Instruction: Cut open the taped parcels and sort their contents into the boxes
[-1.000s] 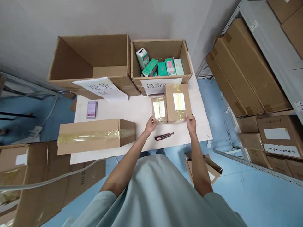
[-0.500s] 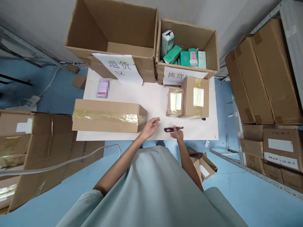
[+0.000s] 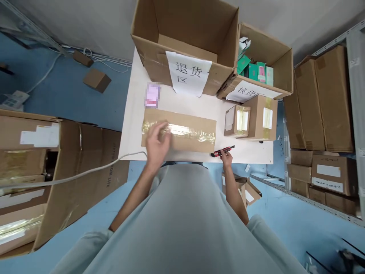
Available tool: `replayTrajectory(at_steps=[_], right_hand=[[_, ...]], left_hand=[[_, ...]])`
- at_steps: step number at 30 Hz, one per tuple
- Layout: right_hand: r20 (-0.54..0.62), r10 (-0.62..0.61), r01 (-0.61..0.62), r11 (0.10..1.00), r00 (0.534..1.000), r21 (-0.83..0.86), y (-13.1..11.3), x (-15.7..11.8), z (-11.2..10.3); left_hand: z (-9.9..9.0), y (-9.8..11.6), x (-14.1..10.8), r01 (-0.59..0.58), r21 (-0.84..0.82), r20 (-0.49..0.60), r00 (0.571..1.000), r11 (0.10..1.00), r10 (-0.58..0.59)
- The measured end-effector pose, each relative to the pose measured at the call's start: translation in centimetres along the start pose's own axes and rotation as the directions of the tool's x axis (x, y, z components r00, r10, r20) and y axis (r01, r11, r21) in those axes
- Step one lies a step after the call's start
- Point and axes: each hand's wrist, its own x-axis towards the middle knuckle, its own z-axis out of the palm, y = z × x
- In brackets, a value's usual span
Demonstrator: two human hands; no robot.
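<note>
A long cardboard box (image 3: pixel 188 142) sealed with shiny yellowish tape lies along the front of the white table. My left hand (image 3: pixel 157 148) is over the box's left part, slightly blurred, its fingers curved and thumb apart, holding nothing. Whether it touches the cardboard I cannot tell. By the box's right end, my right hand (image 3: pixel 226 156) grips a red and black utility knife (image 3: pixel 219 152) at the table's front edge. No bare blade can be made out.
Behind stand a large open carton (image 3: pixel 188 76) with a paper sign and another carton (image 3: pixel 281 82) holding green packs. Two taped boxes, one small (image 3: pixel 230 121) and one larger (image 3: pixel 258 121), sit at right. A pixelated purple item (image 3: pixel 152 95) lies at back left. A cable (image 3: pixel 94 171) crosses at left.
My left hand has moved left from the box's right end to above its left part. The view has turned left. The knife stays in my right hand, now tilted more.
</note>
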Motion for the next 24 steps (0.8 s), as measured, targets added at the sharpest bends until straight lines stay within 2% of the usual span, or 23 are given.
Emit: replayTrajectory(at_steps=[1,3,6,8,10,13,15,17,19,20,24], right_hand=[[-0.023,-0.016,0.017,0.999,1.0,0.028,-0.4,-1.2,0.3],[-0.062,-0.046,0.053,0.991,0.997,0.119,-1.6,-3.2,0.5],[-0.054,-0.126,0.136,0.953,0.991,0.273,-4.3,-5.4,-0.6],[-0.042,-0.202,0.206,0.935,0.978,0.289,-6.7,-6.4,-2.3],[-0.037,-0.302,0.303,0.93,0.953,0.208,-9.3,-7.4,-4.4],[-0.02,-0.485,0.485,0.872,0.874,0.07,-13.4,-9.2,-7.1],[0.064,-0.546,0.547,0.837,0.836,-0.008,-16.1,-10.7,-8.1],[0.177,-0.576,0.596,0.797,0.798,-0.097,-18.7,-12.2,-8.1],[0.302,-0.601,0.668,0.712,0.74,-0.219,-21.3,-13.4,-7.2],[0.367,-0.611,0.711,0.642,0.701,-0.289,-22.5,-14.0,-6.6],[0.609,-0.601,0.85,0.278,0.518,-0.447,-26.8,-15.5,-3.1]], left_hand=[[-1.9,-1.5,0.8,-0.007,0.042,-0.059,0.998,0.999,0.009],[-4.8,-4.6,2.1,0.033,0.076,-0.098,0.995,0.997,-0.026],[-6.4,-8.3,3.1,0.093,0.043,0.0,0.996,0.995,-0.093],[-5.9,-9.8,3.1,0.106,-0.002,0.104,0.989,0.994,-0.105],[-4.8,-10.4,2.7,0.107,-0.053,0.185,0.978,0.993,-0.096],[-3.1,-10.2,1.6,0.074,-0.116,0.254,0.966,0.99,-0.042],[-2.4,-9.8,1.0,0.034,-0.147,0.291,0.957,0.989,0.01],[-2.4,-9.7,0.8,0.009,-0.175,0.317,0.947,0.985,0.048],[-2.8,-10.0,0.9,0.012,-0.194,0.326,0.944,0.981,0.053],[-3.1,-10.3,1.2,0.019,-0.201,0.326,0.944,0.979,0.049],[-4.5,-12.0,2.3,0.024,-0.227,0.349,0.935,0.974,0.058]])
